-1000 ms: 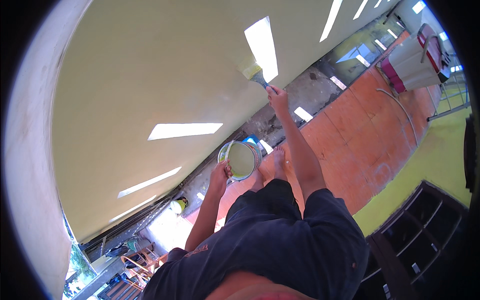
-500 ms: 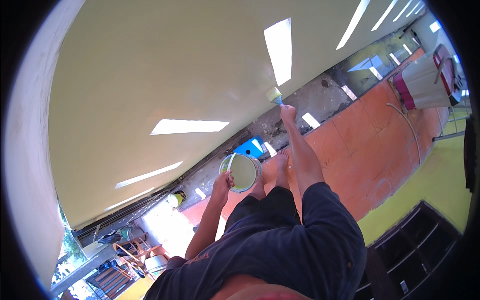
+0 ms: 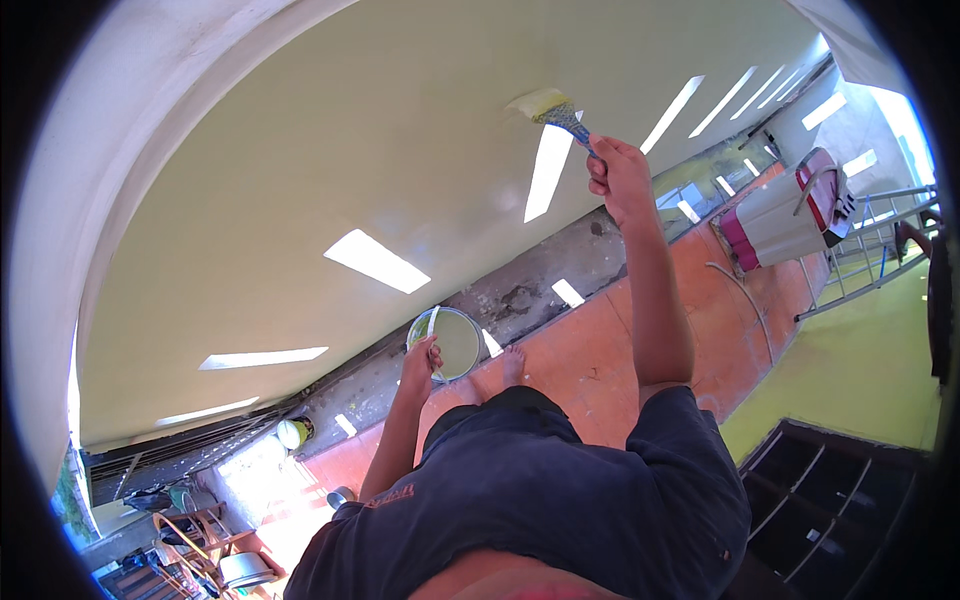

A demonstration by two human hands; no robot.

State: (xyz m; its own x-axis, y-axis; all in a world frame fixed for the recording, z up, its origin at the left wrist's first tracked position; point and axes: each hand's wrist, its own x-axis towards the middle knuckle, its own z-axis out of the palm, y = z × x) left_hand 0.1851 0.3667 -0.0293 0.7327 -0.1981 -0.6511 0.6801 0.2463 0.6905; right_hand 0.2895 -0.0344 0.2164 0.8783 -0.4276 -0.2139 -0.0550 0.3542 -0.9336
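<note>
Reaching up, the right hand [image 3: 620, 180] grips a paintbrush [image 3: 555, 110] against the pale wall [image 3: 350, 150], while left-hand [image 3: 420, 360] fingers clasp the paint bucket [image 3: 452, 342] close for dipping.

Paintbrush [image 3: 553, 109]: blue handle, bristles loaded pale yellow-green, pressed against wall. Paint bucket [image 3: 448, 342]: round, open, pale green paint inside.

Orange tiled floor [image 3: 600, 360]; bare foot [image 3: 513, 365], small can [image 3: 293, 432] on it
</note>
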